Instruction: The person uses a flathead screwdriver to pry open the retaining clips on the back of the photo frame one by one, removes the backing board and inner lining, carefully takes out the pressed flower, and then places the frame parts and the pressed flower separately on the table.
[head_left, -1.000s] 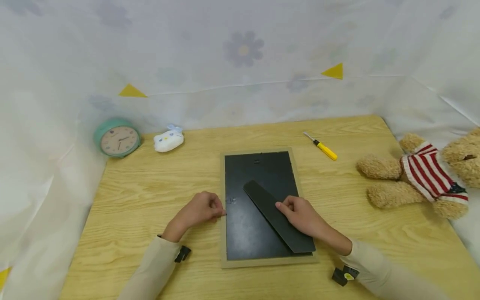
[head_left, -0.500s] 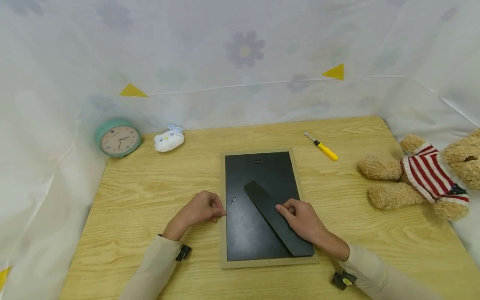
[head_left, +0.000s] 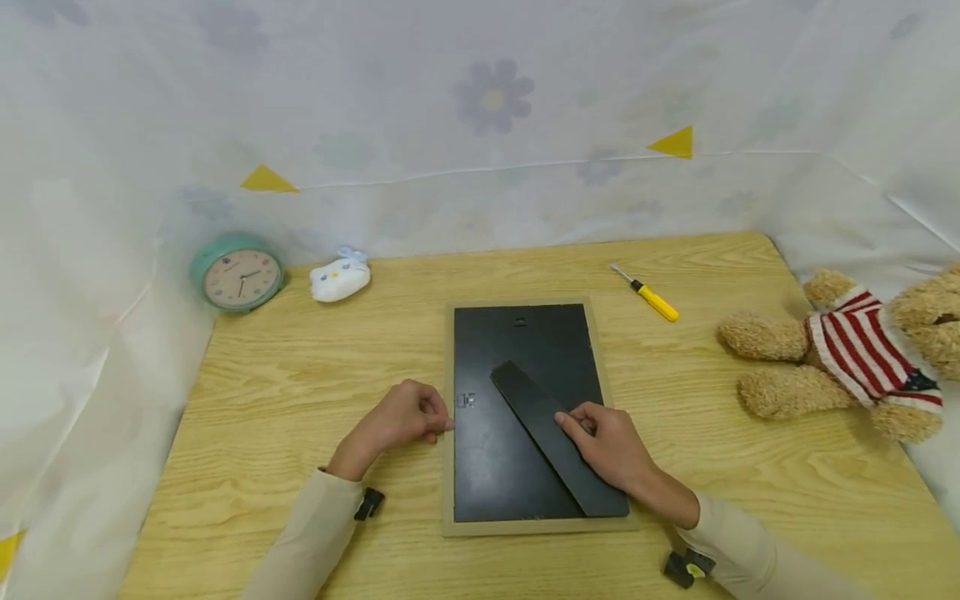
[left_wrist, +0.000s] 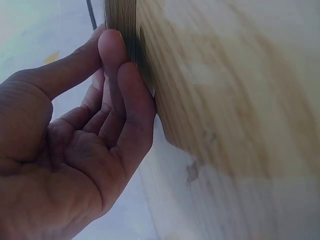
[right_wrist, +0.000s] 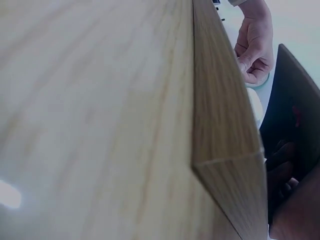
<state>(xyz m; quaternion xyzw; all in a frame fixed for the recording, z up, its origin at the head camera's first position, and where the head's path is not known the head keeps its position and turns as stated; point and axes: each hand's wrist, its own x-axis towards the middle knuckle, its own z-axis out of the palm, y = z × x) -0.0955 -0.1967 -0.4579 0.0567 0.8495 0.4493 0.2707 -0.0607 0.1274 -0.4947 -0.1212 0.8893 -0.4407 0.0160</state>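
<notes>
A picture frame (head_left: 525,527) with a light wood border lies face down, its black backing (head_left: 491,467) up. Slanting across that backing is the black easel leg (head_left: 536,425), its wide end toward the frame's lower right corner. My right hand (head_left: 611,446) pinches the leg's right edge, thumb on top; the right wrist view shows the leg (right_wrist: 290,100) tilted up off the frame, with fingers behind it in shadow. At the left border, my left hand (head_left: 405,414) holds the frame's edge between thumb and fingers. Its fingertips (left_wrist: 114,45) press the wooden side.
A yellow screwdriver (head_left: 654,300) lies beyond the frame's upper right. At the right sits a teddy bear (head_left: 862,350) in a striped sweater. A teal clock (head_left: 240,275) and a small white plush head (head_left: 340,279) stand at the back left, before a white curtain (head_left: 420,100).
The easel leg's wide end has shifted slightly toward the frame's lower edge, and my right hand has moved a little nearer with it. My left hand stays at the left border.
</notes>
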